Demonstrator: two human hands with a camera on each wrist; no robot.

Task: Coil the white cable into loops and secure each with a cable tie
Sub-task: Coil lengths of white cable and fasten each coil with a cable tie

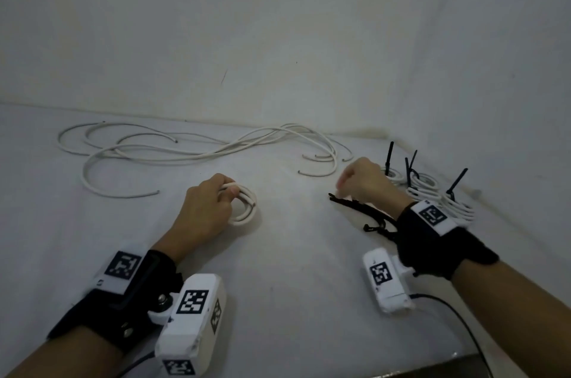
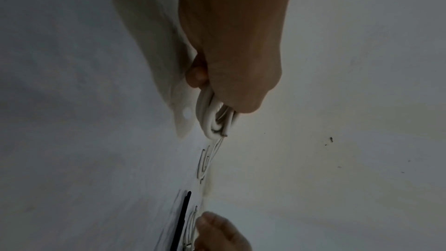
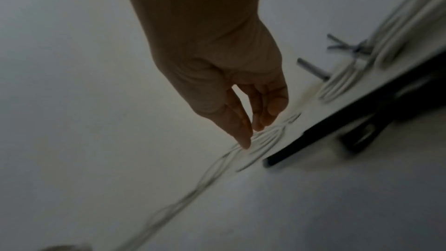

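White coil (image 1: 242, 204) of cable, a few loops, sits in the left hand (image 1: 204, 209); the fingers are curled round one side of it and the thumb lies over the strands, so this grip is closed on the coil. From the left wrist view the loops hang out below the thumb with a cut end (image 2: 225, 134) showing. The coil rests on or just above the desk (image 1: 293, 254); which one cannot be told.

Loose cable (image 1: 191, 149) lies in long curves across the far part of the desk, with several short cut pieces among it, well apart from the coil.

To the right, the right hand (image 1: 363, 181) hovers over a bunch of black ties (image 1: 361, 207) lying flat on the desk. Its fingers point down, loosely together, thumb close to the forefinger; the right wrist view shows nothing between them, so this grip is slack and holds nothing. That view is blurred.

Behind the right hand, near the desk's right edge, three tied coils (image 1: 428, 184) lie in a row, each with a black tie tail sticking up. Both wrists wear black straps with white marker blocks
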